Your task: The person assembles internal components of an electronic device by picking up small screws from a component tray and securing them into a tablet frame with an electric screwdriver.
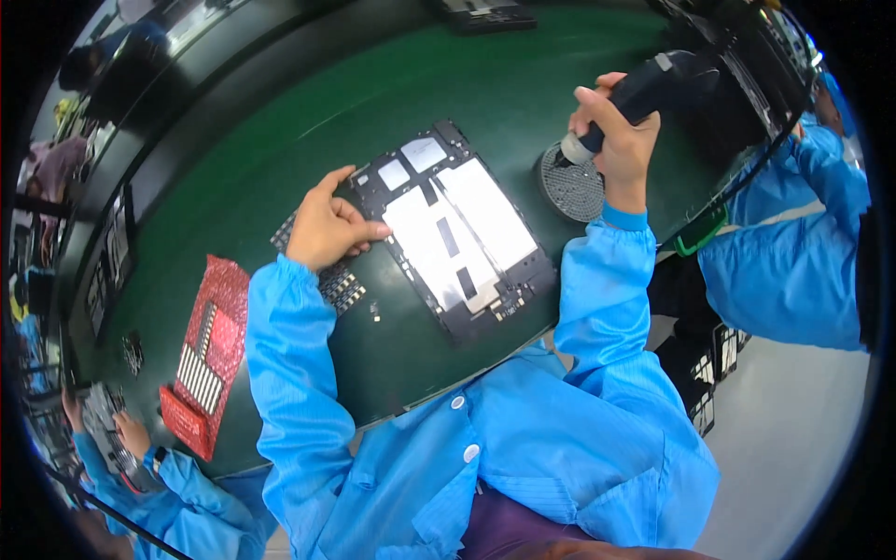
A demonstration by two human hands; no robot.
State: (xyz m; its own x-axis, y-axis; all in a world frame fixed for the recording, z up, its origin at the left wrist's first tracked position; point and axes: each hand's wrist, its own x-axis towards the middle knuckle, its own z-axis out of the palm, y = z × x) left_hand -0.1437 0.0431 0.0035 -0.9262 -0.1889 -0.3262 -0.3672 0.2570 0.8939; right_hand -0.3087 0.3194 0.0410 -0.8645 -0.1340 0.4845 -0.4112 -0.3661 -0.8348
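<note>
An opened black tablet housing with white panels lies slantwise on the green table in the middle. My left hand grips its left edge; the thumb presses on the rim and the index finger reaches toward the upper corner. To the right, my right hand is wrapped around a thick black electric screwdriver. Its pale collar points down at a round grey tray full of small holes, and the tip is over or in it. Whether the bit touches a screw is too small to tell.
Rows of small parts sit beside my left wrist, with tiny loose bits close by. Further left lies red bubble wrap with metallic strips. A person in blue sleeves is at the right; another person's hand works lower left.
</note>
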